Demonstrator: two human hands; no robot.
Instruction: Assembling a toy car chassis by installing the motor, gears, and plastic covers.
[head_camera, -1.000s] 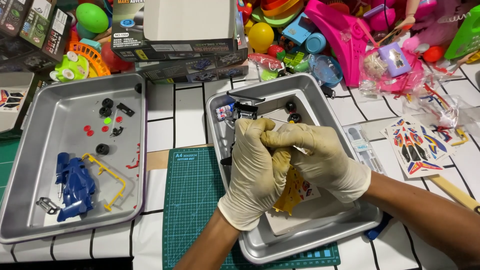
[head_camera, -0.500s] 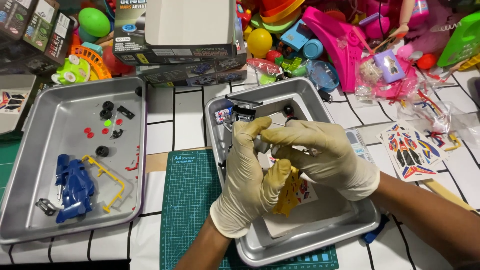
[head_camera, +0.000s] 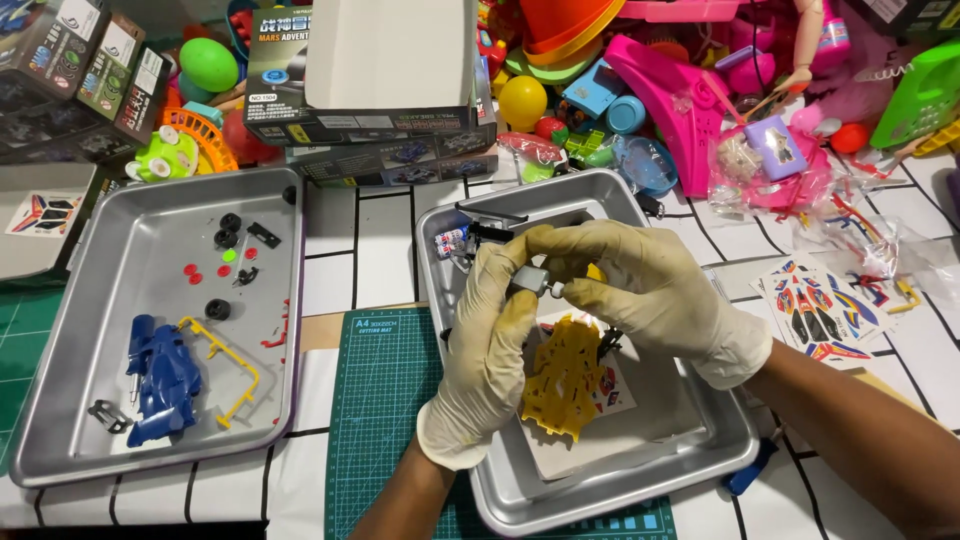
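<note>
— White-tiled counter (head_camera: 380, 250) crowded with toys at twelve o'clock; what sits between the gloves?
— Small silver motor (head_camera: 528, 281), pinched from both sides: left hand (head_camera: 490, 350) fingers clamped on its body, right hand (head_camera: 655, 295) fingers closed at its shaft end, probably to steady it.
— And where?
— Above the steel tray (head_camera: 700, 470), over a yellow chassis (head_camera: 562, 375), so dropped bits likely stay inside

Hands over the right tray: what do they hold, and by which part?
Both hands, left and right, pinch a small silver motor: left fingers on its body, right fingertips at its shaft end. The yellow chassis lies below them.
</note>
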